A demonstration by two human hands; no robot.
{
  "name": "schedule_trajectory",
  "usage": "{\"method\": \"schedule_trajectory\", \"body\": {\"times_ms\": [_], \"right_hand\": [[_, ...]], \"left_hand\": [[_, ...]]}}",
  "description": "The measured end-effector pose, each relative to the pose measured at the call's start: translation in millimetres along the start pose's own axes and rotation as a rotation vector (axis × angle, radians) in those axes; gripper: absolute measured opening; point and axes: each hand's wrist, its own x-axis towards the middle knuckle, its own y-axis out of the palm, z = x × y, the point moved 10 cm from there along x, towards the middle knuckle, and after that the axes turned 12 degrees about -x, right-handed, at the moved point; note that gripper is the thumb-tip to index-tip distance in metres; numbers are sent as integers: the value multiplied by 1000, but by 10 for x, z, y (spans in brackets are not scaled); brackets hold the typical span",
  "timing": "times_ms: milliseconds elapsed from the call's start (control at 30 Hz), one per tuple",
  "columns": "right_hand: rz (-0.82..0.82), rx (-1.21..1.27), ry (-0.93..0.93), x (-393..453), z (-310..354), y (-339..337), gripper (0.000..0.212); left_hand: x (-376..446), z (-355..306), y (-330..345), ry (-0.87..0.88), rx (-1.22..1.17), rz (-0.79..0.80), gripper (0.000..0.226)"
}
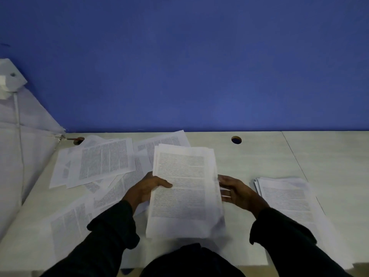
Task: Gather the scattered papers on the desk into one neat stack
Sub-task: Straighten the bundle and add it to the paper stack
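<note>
Dark sleeves of mine fill the bottom of the head view, reaching out over the pale counter. Between my hands I hold a bundle of printed pages, raised a little and tilted away from me. My left hand grips its left edge, thumb curled over the top sheet and fingers underneath. My right hand is spread, fingers fairly straight, laid against the bundle's right edge. Loose sheets lie scattered and overlapping on the counter to my left, some reaching under my left arm. A second pile of pages lies flat near my right arm. Beyond stands a blue wall, with a round cable hole in the counter near it.
</note>
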Motion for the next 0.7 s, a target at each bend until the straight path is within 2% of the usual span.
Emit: {"method": "schedule_trajectory", "body": {"times_ms": [100, 167, 200, 267, 300, 367, 433, 533, 600, 700], "right_hand": [[155, -22, -75, -1, 206, 358, 47], [141, -54, -80, 12, 130, 510, 49], [89, -69, -67, 13, 40, 502, 52], [17, -74, -26, -2, -160, 446, 58], [14, -65, -13, -17, -248, 427, 58], [25, -56, -1, -58, -373, 404, 53], [41, -74, 8, -114, -446, 429, 54], [87, -121, -6, -191, -490, 502, 63], [17, -128, -16, -215, -528, 321, 61], [-182, -97, -11, -302, -591, -261, 44]], "left_hand": [[49, 149, 180, -31, -139, 24, 48], [62, 446, 317, -148, -282, 46, 42], [33, 603, 393, -203, -274, 73, 43], [26, 814, 404, -203, -137, 106, 53], [17, 836, 358, -164, -92, 90, 58], [58, 918, 146, -142, -174, -39, 64], [71, 972, 114, -132, -240, -70, 61], [72, 1020, 364, -132, -144, -6, 47], [99, 1005, 425, -119, -74, -54, 41], [236, 952, 483, -97, 1, -123, 41]]}}
